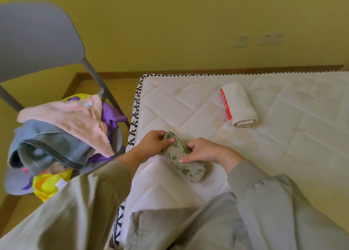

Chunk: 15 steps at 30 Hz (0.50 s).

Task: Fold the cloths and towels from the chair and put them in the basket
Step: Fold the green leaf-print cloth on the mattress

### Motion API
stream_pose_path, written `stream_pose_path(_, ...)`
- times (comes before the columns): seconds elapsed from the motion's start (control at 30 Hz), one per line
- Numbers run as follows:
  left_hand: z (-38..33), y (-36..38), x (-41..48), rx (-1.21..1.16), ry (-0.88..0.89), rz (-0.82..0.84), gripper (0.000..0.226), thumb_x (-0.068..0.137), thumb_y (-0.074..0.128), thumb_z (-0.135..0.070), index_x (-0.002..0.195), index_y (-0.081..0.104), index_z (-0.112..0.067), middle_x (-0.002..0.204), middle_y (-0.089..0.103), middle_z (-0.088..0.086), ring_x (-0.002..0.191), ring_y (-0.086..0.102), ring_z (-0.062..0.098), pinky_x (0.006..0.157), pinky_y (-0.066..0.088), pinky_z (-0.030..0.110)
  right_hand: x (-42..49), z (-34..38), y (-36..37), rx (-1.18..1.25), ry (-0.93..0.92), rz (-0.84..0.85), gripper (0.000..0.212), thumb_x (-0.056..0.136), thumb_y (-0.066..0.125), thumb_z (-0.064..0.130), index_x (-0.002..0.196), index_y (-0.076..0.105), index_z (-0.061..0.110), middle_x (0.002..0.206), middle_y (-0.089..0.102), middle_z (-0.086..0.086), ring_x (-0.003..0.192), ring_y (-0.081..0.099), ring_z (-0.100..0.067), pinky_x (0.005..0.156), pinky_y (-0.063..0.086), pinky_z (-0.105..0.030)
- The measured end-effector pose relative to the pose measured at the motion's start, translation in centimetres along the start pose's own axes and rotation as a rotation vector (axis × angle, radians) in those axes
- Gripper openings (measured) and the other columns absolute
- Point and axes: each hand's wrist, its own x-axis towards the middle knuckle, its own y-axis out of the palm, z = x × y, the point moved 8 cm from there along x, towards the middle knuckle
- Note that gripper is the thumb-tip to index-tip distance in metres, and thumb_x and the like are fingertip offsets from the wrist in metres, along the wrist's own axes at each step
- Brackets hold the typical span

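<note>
both hands are on the leaf-print cloth (189, 169). the left hand (154, 143) pinches its far end, thumb on top and fingers curled round the edge. the right hand (204, 152) grips the middle, thumb laid along the near side and fingers curled over the far side. the cloth lies as a narrow, already doubled bundle on the mattress (283, 136), near its left edge and close to the person.

it looks thin, light and limp, with no stiffness of its own, so the layers will likely slide or spring open if let go. it is best taken across the whole bundle, with the loose edges trapped under thumb and fingers, not lifted by a corner.

farther up the mattress, well apart, lies a folded white towel (243, 106) with a red band. left of the mattress stands the chair (37, 38), its seat heaped with a pink towel (73, 117) on top, a grey towel (49, 147) under it, and purple and yellow pieces beneath. the towels look thicker and heavier and probably want both hands spread wide. the basket is not in view.
</note>
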Motion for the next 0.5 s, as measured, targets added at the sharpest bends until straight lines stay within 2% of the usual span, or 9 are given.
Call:
stream_pose_path(0.1,-1.9,0.6,1.4,0.014,0.047,-0.019,0.018,0.082,0.073,-0.021,0.088,0.070,-0.005,0.080,0.069,0.012,0.072,0.064,0.021,0.069,0.056,0.036,0.1,-0.8,-1.1,0.104,0.025,-0.047,0.035,0.069,0.082,0.027,0.096,0.068,0.009,0.094,0.073,-0.007,0.089,0.070,-0.022,0.084,0.056,-0.035)
stream_pose_path(0.2,-3.1,1.1,2.6,-0.161,0.060,-0.104,0.018,0.083,0.072,-0.028,0.082,0.070,-0.009,0.071,0.070,0.002,0.072,0.065,0.021,0.059,0.055,0.028,-0.1,-1.0,-2.8,0.336,0.026,-0.122,0.022,0.074,0.078,0.014,0.093,0.069,0.008,0.090,0.073,-0.010,0.083,0.071,-0.021,0.076,0.057,-0.030)
stream_pose_path(0.27,-3.5,1.7,3.7,-0.338,0.042,-0.166,0.032,0.092,0.058,-0.039,0.091,0.069,-0.008,0.082,0.072,0.007,0.081,0.068,0.023,0.065,0.056,0.029,-0.4,-1.2,-4.6,0.465,0.024,-0.211,0.022,0.075,0.077,0.009,0.095,0.069,0.004,0.089,0.073,-0.012,0.081,0.071,-0.022,0.074,0.057,-0.031)
stream_pose_path(0.33,-3.6,2.6,4.8,-0.411,0.031,-0.240,0.042,0.100,0.039,-0.041,0.107,0.065,-0.009,0.105,0.069,0.011,0.098,0.065,0.024,0.080,0.053,0.034,-0.9,-1.3,-7.1,0.512,0.020,-0.321,0.026,0.074,0.077,0.009,0.098,0.069,0.002,0.087,0.073,-0.010,0.081,0.071,-0.022,0.073,0.057,-0.032)
stream_pose_path(0.4,-3.6,3.9,5.9,-0.115,0.052,-0.266,0.042,0.101,0.037,-0.040,0.130,0.053,-0.014,0.135,0.054,0.008,0.123,0.051,0.023,0.099,0.042,0.036,-1.5,-1.2,-10.1,0.528,0.001,-0.438,0.026,0.074,0.078,0.011,0.097,0.069,0.004,0.081,0.074,-0.005,0.076,0.071,-0.019,0.068,0.057,-0.029)
stream_pose_path(0.47,-3.5,6.2,6.5,0.223,0.119,-0.187,0.053,0.099,0.043,-0.042,0.145,0.034,-0.018,0.151,0.035,0.003,0.138,0.033,0.022,0.110,0.028,0.036,-2.3,-1.0,-13.4,0.524,-0.024,-0.564,0.027,0.073,0.078,0.012,0.098,0.069,0.009,0.084,0.073,-0.003,0.076,0.071,-0.017,0.065,0.056,-0.028)
stream_pose_path(0.5,-3.2,7.3,6.9,0.304,0.148,-0.152,0.057,0.098,0.045,-0.040,0.148,0.027,-0.019,0.154,0.028,0.002,0.142,0.025,0.021,0.113,0.022,0.035,-2.6,-1.2,-15.1,0.529,-0.027,-0.627,0.029,0.073,0.078,0.013,0.100,0.067,0.010,0.088,0.072,-0.005,0.078,0.070,-0.018,0.067,0.056,-0.029)
